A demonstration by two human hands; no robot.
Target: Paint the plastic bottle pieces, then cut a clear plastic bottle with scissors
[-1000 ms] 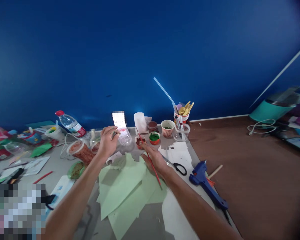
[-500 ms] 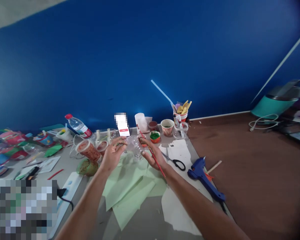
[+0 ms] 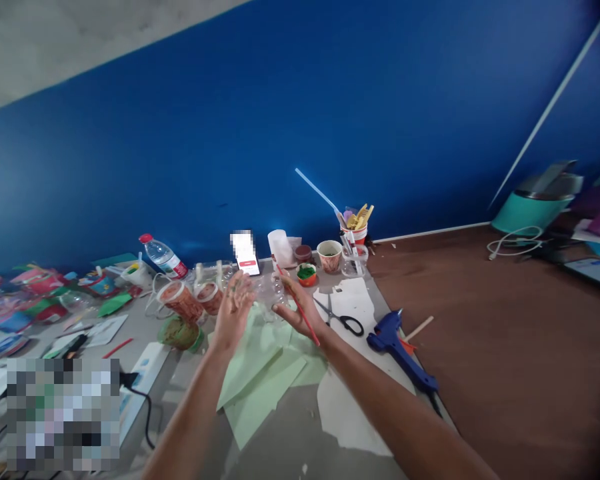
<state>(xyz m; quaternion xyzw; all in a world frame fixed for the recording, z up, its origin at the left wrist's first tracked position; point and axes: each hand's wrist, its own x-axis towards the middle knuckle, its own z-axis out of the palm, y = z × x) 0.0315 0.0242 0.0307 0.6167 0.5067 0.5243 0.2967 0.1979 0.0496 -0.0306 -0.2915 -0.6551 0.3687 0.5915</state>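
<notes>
Between my hands is a clear plastic bottle piece (image 3: 266, 293), see-through and hard to outline. My right hand (image 3: 300, 308) grips it from the right with thumb and fingers. A thin red paintbrush (image 3: 307, 323) is also tucked in that hand, slanting down across it. My left hand (image 3: 234, 312) is on the other side, fingers spread and apart; whether its fingertips touch the plastic I cannot tell. Pale green paper sheets (image 3: 267, 373) lie below both hands. Just beyond stands a small orange cup of green paint (image 3: 307, 275).
Scissors (image 3: 343, 320) and a blue glue gun (image 3: 403, 350) lie on white paper (image 3: 350, 400) at right. Painted cups (image 3: 180, 303), a water bottle (image 3: 164, 259) and a green-brown pot (image 3: 179, 333) stand left. A phone (image 3: 246, 257) leans at the wall.
My left hand has opened, its fingers spreading away from the plastic piece. My right hand keeps hold of the plastic piece and paintbrush. The view has tilted and shifted slightly.
</notes>
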